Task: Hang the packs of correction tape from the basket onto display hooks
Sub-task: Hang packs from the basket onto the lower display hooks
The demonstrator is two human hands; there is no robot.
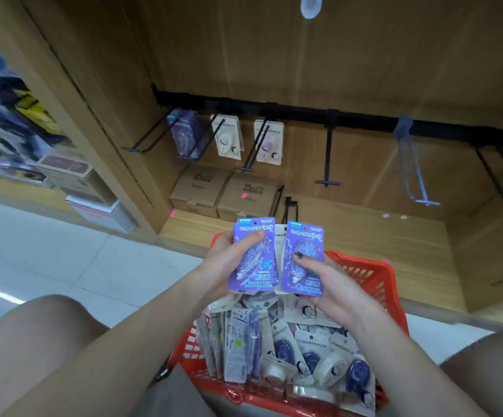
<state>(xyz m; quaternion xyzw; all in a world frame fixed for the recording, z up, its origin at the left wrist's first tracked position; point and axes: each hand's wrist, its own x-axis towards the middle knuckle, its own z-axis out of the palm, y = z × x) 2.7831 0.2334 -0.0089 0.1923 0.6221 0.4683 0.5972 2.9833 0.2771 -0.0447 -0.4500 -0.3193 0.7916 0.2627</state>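
Backdrop: wooden display bay (pixel 334 55), black hooks (pixel 327 152) along a rail.
Hard to see: left aisle blurred; hanging pack print unreadable.
Left hand (pixel 229 263): clamped on purple pack (pixel 254 254).
Right hand (pixel 331 284): pinches second purple pack (pixel 304 260).
Basket (pixel 373 278): red, below the hands, full of packs.

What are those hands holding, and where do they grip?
Each holds a purple pack. The left hand grips the left pack by its left side, thumb across the front; the right hand pinches the right pack low, thumb on the front.
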